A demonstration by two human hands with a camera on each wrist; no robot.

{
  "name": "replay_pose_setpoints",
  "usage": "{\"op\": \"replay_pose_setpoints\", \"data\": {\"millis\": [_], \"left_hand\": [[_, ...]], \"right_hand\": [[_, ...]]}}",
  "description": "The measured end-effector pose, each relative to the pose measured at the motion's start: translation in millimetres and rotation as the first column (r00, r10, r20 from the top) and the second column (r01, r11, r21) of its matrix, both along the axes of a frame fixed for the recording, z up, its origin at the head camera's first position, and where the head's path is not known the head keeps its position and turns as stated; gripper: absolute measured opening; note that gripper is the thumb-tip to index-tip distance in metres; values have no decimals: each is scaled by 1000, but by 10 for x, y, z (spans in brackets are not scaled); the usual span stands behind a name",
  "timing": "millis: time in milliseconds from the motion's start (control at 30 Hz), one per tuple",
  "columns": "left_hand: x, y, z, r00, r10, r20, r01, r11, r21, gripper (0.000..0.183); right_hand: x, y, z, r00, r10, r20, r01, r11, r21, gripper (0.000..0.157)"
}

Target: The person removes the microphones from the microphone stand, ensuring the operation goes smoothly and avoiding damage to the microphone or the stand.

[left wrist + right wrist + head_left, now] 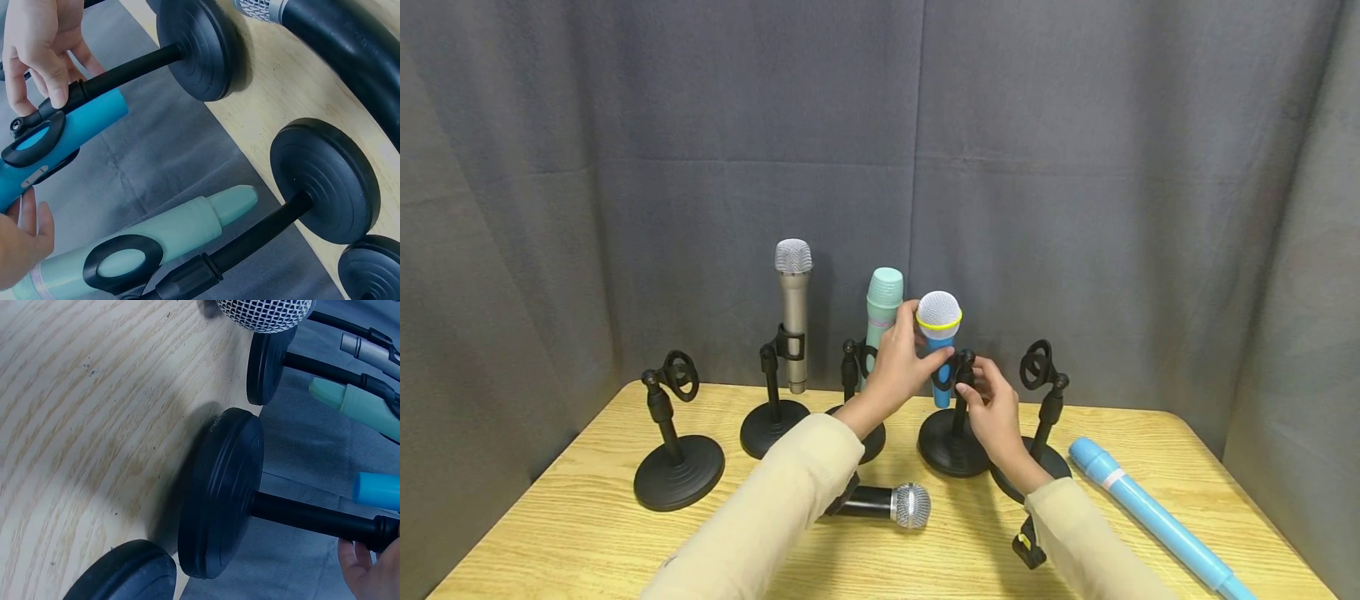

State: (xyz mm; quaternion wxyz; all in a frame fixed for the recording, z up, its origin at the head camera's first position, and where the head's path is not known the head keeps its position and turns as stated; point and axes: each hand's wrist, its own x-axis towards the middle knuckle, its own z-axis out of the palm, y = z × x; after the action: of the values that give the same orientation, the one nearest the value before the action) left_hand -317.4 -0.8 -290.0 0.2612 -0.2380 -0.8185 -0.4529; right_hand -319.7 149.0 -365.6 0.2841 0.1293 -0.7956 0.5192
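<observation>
A blue microphone (pixel 942 395) with a silver mesh head and yellow ring sits upright in the clip of a black desk stand (pixel 953 447). My left hand (pixel 895 364) holds it just below the head, thumb on the near side. In the left wrist view the clip (pixel 55 139) goes round the blue handle. My right hand (pixel 997 414) pinches the upper pole of that stand, close to the joint below the clip. The right wrist view shows the fingers (pixel 353 562) at the pole, with the blue handle's end beside it.
A silver microphone (pixel 795 312) and a mint-green microphone (pixel 886 292) stand clipped in stands to the left. Stands with bare clips (pixel 679 473) (pixel 1037 364) flank the row. On the table lie a black microphone (pixel 872 502), a light-blue microphone (pixel 1165 512) and a black clip (pixel 1028 546).
</observation>
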Motion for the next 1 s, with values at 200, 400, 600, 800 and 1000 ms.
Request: {"op": "replay_pose_setpoints", "data": {"millis": [200,400,600,800,1000], "left_hand": [[20,-47,49,998,-53,25,53,999,7,64],[47,-76,86,996,-87,27,86,996,21,65],[59,-95,87,994,-113,13,112,993,47,65],[74,-109,95,993,-116,15,115,992,55,65],[102,-133,128,990,-141,22,139,988,74,65]], "right_hand": [[84,16,53,1000,2,-2,-2,1000,27,29],[147,38,96,1000,6,-6,-6,999,47,31],[231,39,154,999,15,-33,-13,999,49,31],[424,-16,312,1000,1,-16,0,998,62,30],[321,72,195,999,12,-41,-9,996,90,31]]}}
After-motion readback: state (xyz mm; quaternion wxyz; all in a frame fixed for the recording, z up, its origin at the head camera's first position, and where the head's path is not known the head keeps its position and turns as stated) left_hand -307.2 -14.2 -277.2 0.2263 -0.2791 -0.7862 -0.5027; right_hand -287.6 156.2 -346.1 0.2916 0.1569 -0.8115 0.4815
